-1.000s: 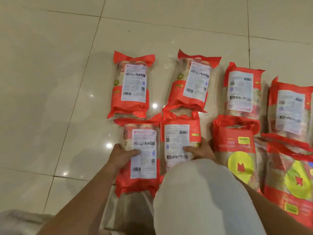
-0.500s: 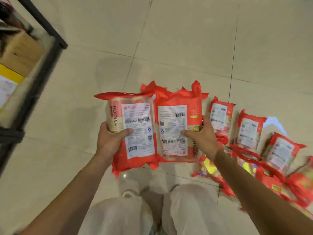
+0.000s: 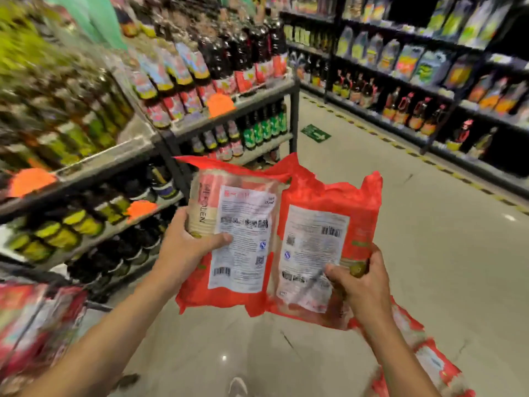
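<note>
Two packets of red plastic with white printed labels are held side by side, edges overlapping, above the pale tiled floor (image 3: 435,224). The left hand (image 3: 183,250) grips the left packet (image 3: 237,224) at its left edge, thumb on the label. The right hand (image 3: 363,285) pinches the right packet (image 3: 317,233) near its lower right corner. Further red packets (image 3: 429,362) lie on the floor at lower right, too blurred to count. Three orange tags (image 3: 217,104) sit on the dark metal bottle shelves (image 3: 108,159) at left.
</note>
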{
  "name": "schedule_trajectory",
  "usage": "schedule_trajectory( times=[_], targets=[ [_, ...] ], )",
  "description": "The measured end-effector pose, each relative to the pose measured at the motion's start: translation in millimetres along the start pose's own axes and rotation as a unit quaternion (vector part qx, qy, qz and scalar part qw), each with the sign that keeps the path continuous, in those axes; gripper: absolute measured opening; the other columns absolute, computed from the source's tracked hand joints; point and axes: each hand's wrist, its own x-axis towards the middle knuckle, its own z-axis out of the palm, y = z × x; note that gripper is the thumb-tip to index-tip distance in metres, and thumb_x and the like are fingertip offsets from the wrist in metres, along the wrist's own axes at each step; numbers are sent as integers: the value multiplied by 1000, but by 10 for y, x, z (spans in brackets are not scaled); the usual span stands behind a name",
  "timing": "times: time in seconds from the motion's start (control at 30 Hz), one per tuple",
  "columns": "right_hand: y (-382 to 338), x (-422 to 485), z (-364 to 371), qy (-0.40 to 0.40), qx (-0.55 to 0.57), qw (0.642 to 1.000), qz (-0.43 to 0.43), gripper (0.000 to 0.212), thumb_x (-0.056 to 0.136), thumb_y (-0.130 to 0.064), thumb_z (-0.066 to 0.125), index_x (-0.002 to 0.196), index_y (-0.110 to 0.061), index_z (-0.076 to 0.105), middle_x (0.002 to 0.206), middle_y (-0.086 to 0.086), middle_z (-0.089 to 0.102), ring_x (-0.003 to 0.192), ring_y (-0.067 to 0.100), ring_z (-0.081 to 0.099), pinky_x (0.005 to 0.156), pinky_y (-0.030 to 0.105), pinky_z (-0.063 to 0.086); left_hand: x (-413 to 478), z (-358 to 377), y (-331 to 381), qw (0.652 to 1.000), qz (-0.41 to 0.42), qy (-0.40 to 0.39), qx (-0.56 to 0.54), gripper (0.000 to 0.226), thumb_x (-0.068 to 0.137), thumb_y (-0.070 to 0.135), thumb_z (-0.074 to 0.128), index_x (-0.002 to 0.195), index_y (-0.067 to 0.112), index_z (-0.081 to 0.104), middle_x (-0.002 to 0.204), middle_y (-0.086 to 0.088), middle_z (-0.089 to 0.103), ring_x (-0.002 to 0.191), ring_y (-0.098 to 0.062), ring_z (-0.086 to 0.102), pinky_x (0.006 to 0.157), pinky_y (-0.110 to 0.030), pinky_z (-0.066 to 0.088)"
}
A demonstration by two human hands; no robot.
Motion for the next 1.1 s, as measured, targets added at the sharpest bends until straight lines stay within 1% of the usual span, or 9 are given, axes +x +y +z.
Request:
schedule_trajectory(
  times=[0.07,0.13,0.23,0.4,0.6,0.77,0.87,1.0,1.1],
  targets=[
    [-184,-192,457,-66,0,998,-20,65,63,-3,89,115,-22,55,93,0,77,78,13,74,77,42,59,-308,-669,-6,998,-2,62,-20,68,50,23,97,107,27,59,97,0,78,85,-17,77,68,-31,60],
    [-373,-463,994,-137,-2,990,-43,60,70,7,83,113,-26,55,97,3,76,75,8,73,70,29,58,-678,-1340,-133,992,-6,123,-38,63,57,12,96,104,30,58,94,2,77,78,-11,76,60,-22,58],
    [-562,-996,1834,-231,-7,971,-60,62,71,12,81,119,-18,55,101,5,75,73,2,72,65,18,55,-1238,-2282,-471,975,-28,213,-59,64,57,19,96,105,36,58,99,0,78,81,-16,77,68,-35,61],
    [-479,-2101,3247,-340,-40,937,-72,63,67,4,87,118,-21,60,100,0,78,84,13,75,83,48,59,-2122,-3819,-1159,941,-56,322,-84,71,59,13,96,116,31,58,96,6,80,80,-16,78,67,-35,61],
    [-277,-3499,4886,-438,-37,897,-38,68,67,8,86,122,-21,59,105,2,77,84,13,76,68,27,58,-3009,-5572,-1870,906,-105,402,-77,66,56,20,97,109,26,58,99,-1,78,79,-15,77,74,-42,63],
    [-186,-4186,5838,-474,-41,879,-27,67,69,6,85,122,-22,58,95,-14,78,84,10,76,67,24,58,-3145,-6609,-2219,895,-129,418,-85,56,67,8,91,111,20,58,98,-4,78,75,-21,78,66,-41,64],
    [-96,-4310,6326,-476,-47,878,-12,69,67,6,87,123,-19,57,95,-7,79,83,14,76,65,23,59,-2986,-7054,-2477,892,-144,418,-91,54,68,8,90,110,20,59,98,-5,78,75,-22,78,68,-46,64],
    [70,-4341,6988,-460,-56,886,14,90,45,-24,92,127,-24,56,105,-1,77,87,13,75,76,33,60,-2577,-7581,-2737,892,-171,406,-101,54,67,10,91,110,19,59,97,-6,78,75,-24,78,71,-48,63],
    [162,-4298,7547,-440,-54,896,38,80,46,-21,95,118,-23,59,99,-4,78,81,7,74,71,28,56,-2178,-8036,-2827,899,-180,390,-87,60,62,15,95,110,19,59,94,-7,79,75,-26,78,69,-48,63]
  ],
)
